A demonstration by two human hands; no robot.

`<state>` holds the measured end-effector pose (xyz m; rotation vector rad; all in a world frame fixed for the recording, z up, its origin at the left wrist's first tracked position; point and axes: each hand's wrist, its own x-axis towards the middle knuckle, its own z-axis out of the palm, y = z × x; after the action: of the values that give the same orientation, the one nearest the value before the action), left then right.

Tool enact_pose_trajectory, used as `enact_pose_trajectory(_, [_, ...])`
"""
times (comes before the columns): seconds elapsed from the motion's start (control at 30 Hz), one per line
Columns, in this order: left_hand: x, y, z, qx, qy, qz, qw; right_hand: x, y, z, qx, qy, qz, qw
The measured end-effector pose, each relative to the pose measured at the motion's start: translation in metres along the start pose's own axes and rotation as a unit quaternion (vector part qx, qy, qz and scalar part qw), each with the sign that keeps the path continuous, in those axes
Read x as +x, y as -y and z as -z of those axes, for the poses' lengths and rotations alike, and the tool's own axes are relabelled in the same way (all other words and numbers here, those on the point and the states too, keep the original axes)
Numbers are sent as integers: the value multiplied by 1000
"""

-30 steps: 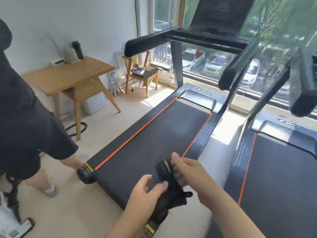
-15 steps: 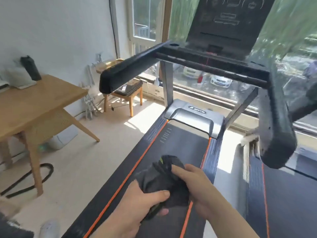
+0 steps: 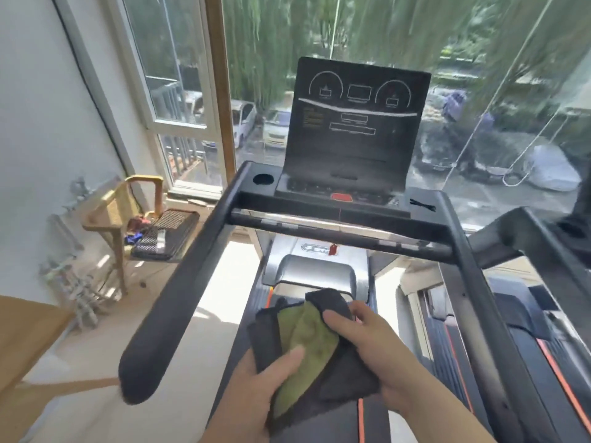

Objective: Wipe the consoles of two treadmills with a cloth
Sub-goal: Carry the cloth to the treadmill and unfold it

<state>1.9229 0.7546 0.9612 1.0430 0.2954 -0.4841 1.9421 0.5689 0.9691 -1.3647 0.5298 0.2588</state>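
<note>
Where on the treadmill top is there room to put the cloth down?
The flat shelf right of the red button is mostly bare, apart from a small black item. Left, the cup hole fills the corner. Both hands hold the cloth.

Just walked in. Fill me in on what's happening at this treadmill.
A person stands at the back of a treadmill, facing its console. Both hands hold a dark cloth with a green side: the left hand grips its near edge with the thumb on the green part, and the right hand holds the far right side. The cloth is low, over the belt, apart from the console, so no wiping is under way. A second treadmill stands to the right.
</note>
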Motion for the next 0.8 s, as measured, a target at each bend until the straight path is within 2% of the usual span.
enact_pose_trajectory(0.07, [21,-31,-28,-19,23,-10,1000,17,34,3,60,1,-7,998])
enact_pose_trajectory(0.13, [50,-53,-55,-40,35,-16,998,40,62,8,73,32,-28,996])
enact_pose_trajectory(0.2, [85,-66,-79,-44,29,-9,999,73,81,17,18,43,-26,999])
enact_pose_trajectory(0.3, [144,-80,-112,-54,30,13,998,129,114,36,-96,5,18,995])
enact_pose_trajectory(0.43, [233,-99,-146,-75,2,27,997,217,170,67,-231,-8,91,969])
enact_pose_trajectory(0.5, [276,-113,-160,-85,4,33,996,260,201,76,-263,10,110,959])
enact_pose_trajectory(0.6, [336,-141,-170,-90,-26,29,995,319,246,81,-248,20,91,964])
enact_pose_trajectory(0.67, [370,-163,-176,-100,-54,29,993,354,269,83,-259,-7,100,961])
enact_pose_trajectory(0.8, [444,-209,-179,-121,-89,10,989,423,308,82,-265,-95,170,944])
